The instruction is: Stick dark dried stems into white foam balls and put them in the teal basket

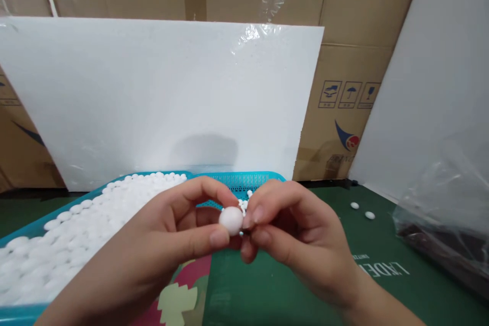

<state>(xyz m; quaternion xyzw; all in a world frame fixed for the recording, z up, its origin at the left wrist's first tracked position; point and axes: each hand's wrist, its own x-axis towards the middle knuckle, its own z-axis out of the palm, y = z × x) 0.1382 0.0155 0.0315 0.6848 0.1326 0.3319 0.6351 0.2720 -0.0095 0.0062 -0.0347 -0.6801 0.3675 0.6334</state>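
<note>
Near centre, over the counter: white bead
Left hand: pinching bead's left side
Right hand: fingertips pinched at bead's right side
Tray: far-left

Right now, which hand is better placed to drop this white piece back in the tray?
Probably the left hand: it pinches the white piece, and the teal tray lies on its side.

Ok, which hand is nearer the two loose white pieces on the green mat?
Right. The right hand lies just left of the loose white pieces; the left hand is farther left, beyond it.
</note>
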